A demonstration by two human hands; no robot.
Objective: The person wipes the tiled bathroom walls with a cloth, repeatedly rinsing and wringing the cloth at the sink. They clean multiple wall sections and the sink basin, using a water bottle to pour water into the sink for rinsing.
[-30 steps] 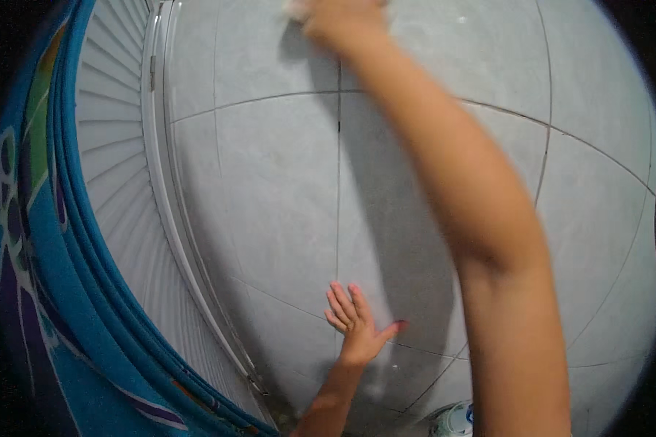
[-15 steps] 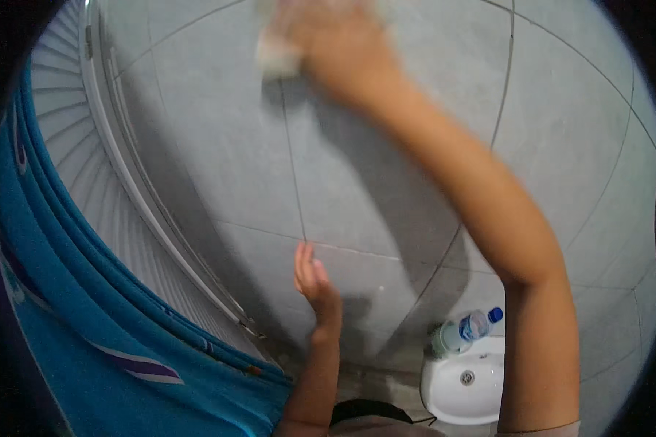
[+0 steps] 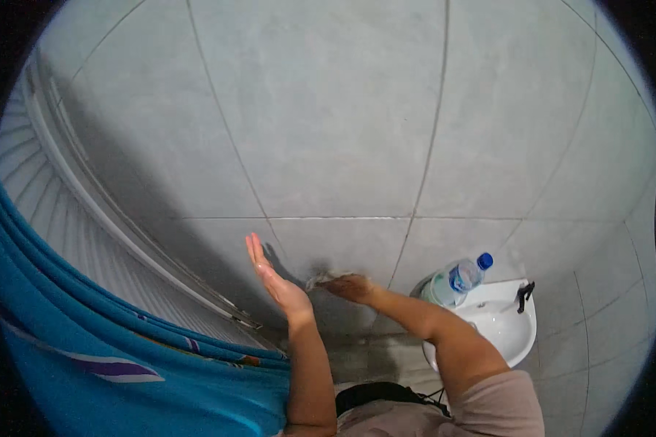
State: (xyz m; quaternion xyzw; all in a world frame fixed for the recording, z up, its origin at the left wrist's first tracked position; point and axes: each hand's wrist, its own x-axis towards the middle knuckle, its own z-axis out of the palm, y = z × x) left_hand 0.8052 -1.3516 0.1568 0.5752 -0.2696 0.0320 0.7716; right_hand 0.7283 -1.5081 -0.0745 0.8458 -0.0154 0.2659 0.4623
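My right hand [image 3: 353, 287] is low on the grey tiled wall [image 3: 332, 247], its fingers closed round a pale, crumpled cloth [image 3: 316, 280]. The cloth is pressed to or very near the tiles, and part of it is hidden by the hand. To the left, my left hand [image 3: 278, 284] is raised with its fingers stretched out and nothing in it. I cannot tell whether its fingertips touch the wall.
On the right is a white washbasin [image 3: 519, 342] with a black tap [image 3: 525, 295]. A clear plastic bottle [image 3: 465, 277] with a blue cap stands at its back edge. A blue patterned cloth [image 3: 160, 393] hangs at left before a white ribbed folding door [image 3: 87, 233].
My right hand has swept from high on the wall down to low beside my left hand, carrying the cloth. The view has shifted, showing more of the basin and its tap.
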